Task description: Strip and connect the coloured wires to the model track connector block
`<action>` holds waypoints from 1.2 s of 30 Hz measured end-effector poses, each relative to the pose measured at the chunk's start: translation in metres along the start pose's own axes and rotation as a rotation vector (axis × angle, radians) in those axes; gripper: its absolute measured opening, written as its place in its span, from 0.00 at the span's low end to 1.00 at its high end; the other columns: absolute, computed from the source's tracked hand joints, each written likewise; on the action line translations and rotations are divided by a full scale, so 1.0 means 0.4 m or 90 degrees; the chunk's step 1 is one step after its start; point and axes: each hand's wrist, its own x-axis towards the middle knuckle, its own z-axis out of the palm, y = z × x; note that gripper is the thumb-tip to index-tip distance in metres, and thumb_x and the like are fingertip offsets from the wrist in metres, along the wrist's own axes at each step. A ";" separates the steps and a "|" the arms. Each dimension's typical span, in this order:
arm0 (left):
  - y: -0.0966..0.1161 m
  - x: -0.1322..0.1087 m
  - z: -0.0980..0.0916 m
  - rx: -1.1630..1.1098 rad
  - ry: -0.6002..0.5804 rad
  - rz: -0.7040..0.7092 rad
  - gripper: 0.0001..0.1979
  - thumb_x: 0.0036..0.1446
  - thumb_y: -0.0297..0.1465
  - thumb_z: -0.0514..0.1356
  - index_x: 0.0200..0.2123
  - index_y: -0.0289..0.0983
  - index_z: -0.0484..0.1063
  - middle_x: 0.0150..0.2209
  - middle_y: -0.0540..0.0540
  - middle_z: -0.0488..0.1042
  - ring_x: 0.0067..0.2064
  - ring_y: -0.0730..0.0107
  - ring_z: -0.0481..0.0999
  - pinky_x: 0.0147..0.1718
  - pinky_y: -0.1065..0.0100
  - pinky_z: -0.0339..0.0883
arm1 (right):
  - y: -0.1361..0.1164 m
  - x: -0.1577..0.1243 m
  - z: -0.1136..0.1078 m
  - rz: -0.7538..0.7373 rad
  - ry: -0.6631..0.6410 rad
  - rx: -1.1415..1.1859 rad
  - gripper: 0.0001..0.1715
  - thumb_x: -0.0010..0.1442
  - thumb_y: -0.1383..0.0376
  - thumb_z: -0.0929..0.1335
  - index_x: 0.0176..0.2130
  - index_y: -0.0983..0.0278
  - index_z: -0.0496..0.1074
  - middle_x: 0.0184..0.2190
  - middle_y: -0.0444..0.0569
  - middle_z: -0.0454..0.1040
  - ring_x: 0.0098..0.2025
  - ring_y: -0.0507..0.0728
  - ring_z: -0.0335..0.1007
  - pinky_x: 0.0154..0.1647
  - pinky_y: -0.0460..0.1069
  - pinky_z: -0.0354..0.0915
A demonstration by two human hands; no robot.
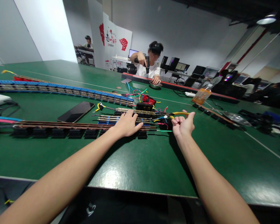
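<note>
My left hand (128, 123) lies with its fingers spread over the short metal rail assemblies, pressing on the blue-and-black one (102, 119). Yellow-handled pliers (180, 114) are gripped in my right hand (184, 125), palm turned up and fingers curled. Their jaws point left, towards the loose wire ends (160, 118) at the rails' right end; what they touch is too small to tell. In front runs a long brown rail strip (60, 125) on black blocks, partly hidden by my left hand. A green wire (164, 131) sticks out by my right hand.
A phone (76, 112) lies left of the rails. Behind stretches a long blue rail strip (60, 89), with a red part (148, 99) and coloured wires at its right. Across the green table (140, 161), a person holds a power drill (147, 64) above a bowl (155, 85). An orange bottle (202, 95) stands right.
</note>
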 end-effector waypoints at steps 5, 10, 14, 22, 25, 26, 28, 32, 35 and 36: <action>-0.003 0.001 0.002 -0.006 -0.002 0.000 0.30 0.68 0.47 0.48 0.57 0.28 0.68 0.60 0.29 0.65 0.61 0.45 0.67 0.60 0.50 0.62 | -0.004 0.006 -0.005 0.010 0.010 0.003 0.22 0.72 0.50 0.57 0.35 0.61 0.66 0.12 0.31 0.49 0.13 0.45 0.47 0.14 0.40 0.47; -0.003 0.002 -0.001 -0.014 -0.005 -0.001 0.29 0.67 0.47 0.48 0.57 0.29 0.69 0.58 0.29 0.66 0.60 0.45 0.68 0.58 0.50 0.63 | 0.003 0.011 -0.012 -0.028 -0.059 -0.055 0.22 0.67 0.45 0.62 0.38 0.61 0.67 0.13 0.31 0.53 0.14 0.45 0.51 0.13 0.40 0.45; -0.001 0.001 -0.001 -0.009 -0.009 0.000 0.29 0.68 0.47 0.48 0.57 0.29 0.69 0.59 0.29 0.65 0.61 0.46 0.67 0.59 0.51 0.62 | 0.011 0.004 -0.009 -0.117 -0.189 -0.137 0.32 0.55 0.38 0.69 0.42 0.61 0.68 0.21 0.35 0.67 0.15 0.43 0.56 0.12 0.39 0.45; -0.005 0.004 0.008 0.003 0.005 0.010 0.30 0.68 0.47 0.47 0.57 0.29 0.69 0.58 0.30 0.66 0.60 0.47 0.68 0.59 0.52 0.62 | -0.002 -0.007 -0.001 -0.216 -0.278 -0.170 0.34 0.52 0.38 0.71 0.45 0.59 0.68 0.28 0.37 0.70 0.16 0.42 0.56 0.12 0.39 0.47; -0.007 0.005 0.008 -0.005 0.007 0.013 0.29 0.67 0.47 0.47 0.55 0.29 0.69 0.57 0.30 0.67 0.59 0.47 0.69 0.58 0.52 0.62 | -0.005 -0.002 -0.002 -0.194 -0.271 -0.169 0.28 0.57 0.42 0.70 0.44 0.59 0.68 0.28 0.37 0.69 0.16 0.42 0.55 0.13 0.39 0.48; -0.007 0.005 0.008 -0.009 0.008 0.014 0.29 0.67 0.47 0.47 0.55 0.29 0.70 0.57 0.29 0.67 0.58 0.47 0.69 0.58 0.52 0.63 | -0.005 0.000 -0.002 -0.174 -0.265 -0.168 0.26 0.58 0.43 0.70 0.44 0.59 0.68 0.27 0.37 0.69 0.16 0.42 0.55 0.13 0.39 0.47; -0.007 0.005 0.006 -0.017 0.008 0.015 0.29 0.67 0.47 0.47 0.55 0.29 0.70 0.57 0.29 0.67 0.58 0.47 0.69 0.58 0.52 0.63 | -0.004 0.004 -0.002 -0.129 -0.257 -0.166 0.23 0.60 0.44 0.69 0.43 0.59 0.69 0.27 0.37 0.70 0.16 0.42 0.54 0.13 0.38 0.46; -0.006 0.006 0.001 -0.020 0.004 0.015 0.29 0.67 0.47 0.48 0.55 0.29 0.70 0.56 0.30 0.68 0.57 0.48 0.70 0.58 0.53 0.63 | -0.004 0.015 -0.004 -0.076 -0.255 -0.153 0.22 0.61 0.46 0.69 0.44 0.59 0.69 0.28 0.38 0.71 0.16 0.42 0.52 0.12 0.37 0.44; -0.005 0.009 0.000 -0.018 0.000 0.014 0.29 0.67 0.47 0.48 0.55 0.29 0.70 0.56 0.30 0.68 0.57 0.47 0.70 0.57 0.53 0.63 | -0.011 0.030 -0.005 -0.066 -0.261 -0.142 0.20 0.63 0.47 0.68 0.43 0.60 0.69 0.27 0.37 0.71 0.16 0.41 0.49 0.12 0.36 0.42; -0.005 0.010 0.000 -0.016 0.000 0.016 0.29 0.67 0.47 0.48 0.55 0.29 0.70 0.56 0.30 0.68 0.57 0.47 0.70 0.57 0.53 0.63 | -0.014 0.036 -0.006 -0.064 -0.265 -0.142 0.20 0.63 0.48 0.68 0.43 0.61 0.69 0.27 0.38 0.71 0.15 0.41 0.48 0.12 0.36 0.42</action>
